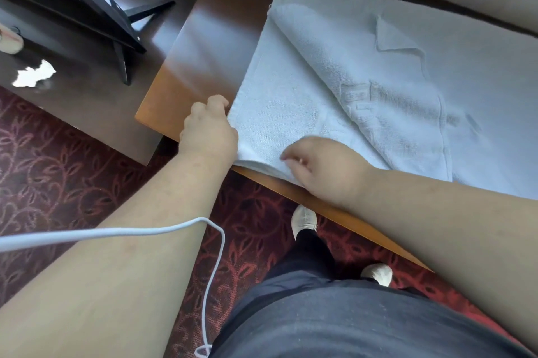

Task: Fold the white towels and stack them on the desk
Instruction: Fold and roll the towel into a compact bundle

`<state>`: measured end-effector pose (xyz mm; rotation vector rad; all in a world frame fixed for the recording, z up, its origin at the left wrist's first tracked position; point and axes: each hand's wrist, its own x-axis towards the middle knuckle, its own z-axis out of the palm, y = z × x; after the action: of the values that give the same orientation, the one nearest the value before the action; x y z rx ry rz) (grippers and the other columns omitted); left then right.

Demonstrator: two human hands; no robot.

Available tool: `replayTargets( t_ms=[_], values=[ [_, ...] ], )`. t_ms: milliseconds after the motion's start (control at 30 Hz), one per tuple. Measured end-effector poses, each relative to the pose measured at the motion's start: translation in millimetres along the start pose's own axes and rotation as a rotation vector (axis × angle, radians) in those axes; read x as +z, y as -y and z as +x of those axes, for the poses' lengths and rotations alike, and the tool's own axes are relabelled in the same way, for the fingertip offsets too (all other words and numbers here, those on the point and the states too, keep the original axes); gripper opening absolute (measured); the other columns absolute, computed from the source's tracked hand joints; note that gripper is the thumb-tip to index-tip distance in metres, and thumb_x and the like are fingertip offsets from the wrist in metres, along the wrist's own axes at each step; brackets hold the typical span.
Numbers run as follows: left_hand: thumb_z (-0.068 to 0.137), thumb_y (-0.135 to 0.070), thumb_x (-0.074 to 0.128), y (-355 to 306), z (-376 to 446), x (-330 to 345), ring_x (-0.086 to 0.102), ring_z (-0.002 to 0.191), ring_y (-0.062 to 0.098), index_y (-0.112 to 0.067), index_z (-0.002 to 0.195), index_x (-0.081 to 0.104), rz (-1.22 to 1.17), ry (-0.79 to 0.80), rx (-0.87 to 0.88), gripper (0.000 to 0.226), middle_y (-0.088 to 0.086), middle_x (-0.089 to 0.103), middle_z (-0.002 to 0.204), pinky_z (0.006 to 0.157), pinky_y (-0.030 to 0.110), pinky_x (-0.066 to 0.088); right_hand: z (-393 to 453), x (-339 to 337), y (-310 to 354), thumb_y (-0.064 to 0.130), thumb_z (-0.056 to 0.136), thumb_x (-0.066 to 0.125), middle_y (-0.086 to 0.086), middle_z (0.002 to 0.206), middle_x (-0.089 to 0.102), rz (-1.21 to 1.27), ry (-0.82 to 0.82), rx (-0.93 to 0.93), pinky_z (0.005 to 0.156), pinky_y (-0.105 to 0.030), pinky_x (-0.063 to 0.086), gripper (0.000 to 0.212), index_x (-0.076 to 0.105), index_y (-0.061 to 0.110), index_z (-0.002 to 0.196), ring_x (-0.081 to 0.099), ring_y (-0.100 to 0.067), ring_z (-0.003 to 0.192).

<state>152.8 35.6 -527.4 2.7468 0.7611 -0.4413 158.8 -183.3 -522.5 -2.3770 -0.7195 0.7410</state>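
Observation:
A white towel lies partly folded on the brown wooden desk, one flap turned over diagonally across its middle. More white towel spreads flat beneath it toward the right. My left hand grips the towel's near left corner at the desk's front edge. My right hand pinches the towel's near edge just to the right of it. Both forearms reach in from below.
A dark low cabinet with a black stand stands left of the desk. Red patterned carpet covers the floor. A white cord hangs across my left forearm. My legs and white shoes are by the desk's front edge.

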Motion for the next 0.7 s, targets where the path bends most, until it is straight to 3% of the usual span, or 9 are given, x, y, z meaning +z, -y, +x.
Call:
replayTargets(
  t_ms=[67,133,200,333,500,600,633,700],
  values=[
    [0.085,-0.010,0.052,-17,-5,4,0.046,0.115,0.030,-0.027,0.139,0.040,0.068,-0.109,0.122,0.058,0.007,0.044,0.133,0.092,0.042,0.039,-4,-4,-9,0.033,0.097,0.049,-0.004,0.149,0.043,-0.151,-0.144,0.069,0.115,-0.038,0.026,0.047,0.047,0.023,0.143,0.035,-0.026,0.138],
    [0.086,-0.009,0.049,-40,-9,12,0.038,0.131,0.029,-0.023,0.145,0.038,0.025,-0.106,0.369,0.062,0.006,0.039,0.146,0.107,0.041,0.033,-8,-3,-20,0.046,0.098,0.041,-0.008,0.165,-0.001,-0.354,0.055,0.179,0.122,-0.044,0.004,0.072,0.010,0.019,0.157,-0.002,-0.028,0.151],
    [0.092,-0.012,0.044,-65,-13,25,0.022,0.145,0.024,-0.022,0.151,0.029,0.054,0.022,0.591,0.062,0.005,0.028,0.157,0.117,0.039,0.021,-11,4,-29,0.059,0.097,0.033,-0.010,0.161,-0.026,-0.478,0.209,0.166,0.120,-0.046,-0.010,0.085,-0.014,0.019,0.156,-0.025,-0.028,0.147],
    [0.103,-0.036,0.032,-88,-10,45,0.003,0.150,0.021,-0.025,0.154,0.018,0.202,0.155,0.728,0.055,-0.001,0.010,0.163,0.120,0.045,0.008,-9,5,-36,0.068,0.093,0.030,-0.008,0.158,-0.032,-0.472,0.209,0.114,0.119,-0.047,-0.013,0.094,-0.022,0.017,0.153,-0.031,-0.026,0.144],
    [0.096,-0.059,0.018,-52,10,46,-0.017,0.148,0.021,-0.038,0.153,-0.002,0.280,0.105,0.590,0.064,-0.003,-0.014,0.163,0.118,0.050,-0.006,-35,6,-52,0.071,0.092,0.016,-0.002,0.144,-0.049,-0.557,0.227,0.055,0.113,-0.044,-0.023,0.087,-0.040,0.024,0.139,-0.050,-0.019,0.130],
    [0.094,-0.061,0.017,-15,17,42,-0.012,0.149,0.022,-0.036,0.154,-0.001,0.252,0.021,0.450,0.067,0.002,-0.010,0.163,0.120,0.049,-0.002,-53,5,-53,0.070,0.093,0.022,-0.002,0.151,-0.041,-0.545,0.280,0.014,0.116,-0.044,-0.021,0.089,-0.030,0.023,0.148,-0.042,-0.021,0.138],
    [0.095,-0.059,0.017,-8,18,41,-0.008,0.149,0.023,-0.034,0.154,0.002,0.246,0.003,0.426,0.067,0.004,-0.007,0.163,0.120,0.048,0.000,-55,-2,-52,0.066,0.095,0.029,-0.001,0.158,-0.029,-0.475,0.272,-0.013,0.119,-0.042,-0.014,0.086,-0.016,0.023,0.154,-0.030,-0.020,0.145],
    [0.097,-0.054,0.022,-7,17,40,-0.004,0.149,0.027,-0.028,0.155,0.006,0.255,-0.031,0.397,0.065,0.008,-0.003,0.163,0.120,0.049,0.002,-53,-26,-52,0.052,0.098,0.045,0.001,0.163,0.020,-0.233,0.101,-0.025,0.121,-0.035,0.012,0.067,0.025,0.024,0.155,0.013,-0.019,0.150]
  ],
)
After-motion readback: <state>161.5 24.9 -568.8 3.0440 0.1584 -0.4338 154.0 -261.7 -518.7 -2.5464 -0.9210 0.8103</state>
